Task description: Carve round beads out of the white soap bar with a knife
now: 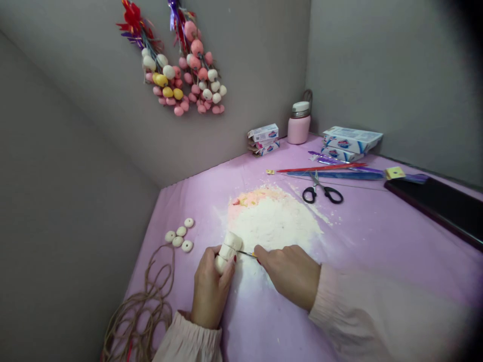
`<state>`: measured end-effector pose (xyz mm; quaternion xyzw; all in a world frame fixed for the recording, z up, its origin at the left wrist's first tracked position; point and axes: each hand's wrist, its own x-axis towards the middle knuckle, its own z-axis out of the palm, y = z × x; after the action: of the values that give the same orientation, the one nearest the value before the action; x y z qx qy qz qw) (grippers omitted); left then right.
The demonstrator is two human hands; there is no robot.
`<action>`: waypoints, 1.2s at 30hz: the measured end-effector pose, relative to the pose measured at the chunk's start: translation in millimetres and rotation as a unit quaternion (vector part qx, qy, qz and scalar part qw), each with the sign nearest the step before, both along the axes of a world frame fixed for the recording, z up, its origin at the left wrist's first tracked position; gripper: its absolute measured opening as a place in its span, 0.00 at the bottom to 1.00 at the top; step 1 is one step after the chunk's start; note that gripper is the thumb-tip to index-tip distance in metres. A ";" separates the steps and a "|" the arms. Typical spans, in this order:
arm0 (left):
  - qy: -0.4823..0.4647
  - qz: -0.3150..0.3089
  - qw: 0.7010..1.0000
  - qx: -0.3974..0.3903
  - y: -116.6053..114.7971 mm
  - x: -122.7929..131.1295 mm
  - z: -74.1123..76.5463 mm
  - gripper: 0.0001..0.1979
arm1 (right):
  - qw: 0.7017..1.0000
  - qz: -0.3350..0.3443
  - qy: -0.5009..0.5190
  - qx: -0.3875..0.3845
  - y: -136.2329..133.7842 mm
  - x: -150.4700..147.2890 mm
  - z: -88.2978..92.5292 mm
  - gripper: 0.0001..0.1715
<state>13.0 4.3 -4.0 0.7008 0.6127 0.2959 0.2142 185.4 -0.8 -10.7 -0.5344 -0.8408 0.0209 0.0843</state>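
Note:
My left hand [212, 281] is wrapped round a white piece of soap [232, 242], which stands tilted and has grooves cut across it. In my right hand [289, 271] is a small thin-bladed knife [247, 254]; a bit of yellow shows by the fingers, and the rest of its handle is hidden. The blade's tip touches the soap's side at a groove. Under and beyond both hands spreads a heap of white shavings [277, 223], with pink and yellow shavings [254, 197] along its far edge. Several white beads [181, 231] with holes lie left of my left hand.
Tangled brown cord [141, 311] lies at the near left. Scissors [319, 188], ribbons [332, 175] and a dark flat case [441, 211] are on the right. Small boxes [266, 133], larger boxes [350, 141] and a pink jar [299, 125] stand behind. Bead bunches [199, 70] hang on the wall.

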 end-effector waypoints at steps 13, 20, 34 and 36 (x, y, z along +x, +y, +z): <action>0.025 0.004 1.000 0.009 0.5 -0.8 -3.0 0.11 | 1.000 -0.008 0.006 0.003 1.1 -9.8 1.9 0.11; 0.020 0.003 1.000 0.003 0.1 -1.4 -1.5 0.10 | 1.000 0.016 0.000 -0.020 0.0 -2.7 2.6 0.14; 0.020 0.010 1.000 -0.006 0.4 -1.6 -1.3 0.10 | 1.000 -0.011 -0.011 0.022 0.2 2.6 -2.2 0.06; 0.025 0.008 1.000 -0.007 1.1 -1.8 -1.4 0.11 | 1.000 -0.016 -0.006 0.021 1.9 1.9 -0.8 0.05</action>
<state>11.2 5.4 -5.5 0.7015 0.6258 0.2758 0.2007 187.3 1.1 -11.5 -0.5456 -0.8331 -0.0009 0.0909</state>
